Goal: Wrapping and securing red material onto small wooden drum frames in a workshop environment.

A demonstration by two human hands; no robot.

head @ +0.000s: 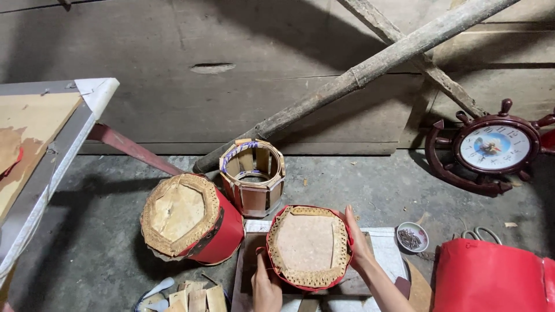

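Head view: the left hand grips the near-left rim of a red-sided octagonal box, thumb pressed on the edge, fingers wrapped below and out of sight; the right hand lies flat against the box's right side, fingers extended upward along the red wall, steadying rather than clenching. The box sits between both hands on a pale board laid on the grey concrete floor. Judgement: to handle this step well, the covering should be kept taut at the corners, pressure held even from both sides, and the box kept seated flat on the board so it does not rock. Materials: the box face is a dull tan panel, matt and fibrous, ringed by a woven or perforated straw-coloured border; the side wall is smooth, slightly glossy red sheet. Left of the left hand lies a second red box of the same build, tilted on its side. Beyond the hands stands a bare wooden frame of slats, open-topped, with blue-striped tape at its rim. Right of the right hand, a small white dish holds dark tacks; scissors lie further right, beside a roll of red sheet. A ship's-wheel clock leans on the plank wall.
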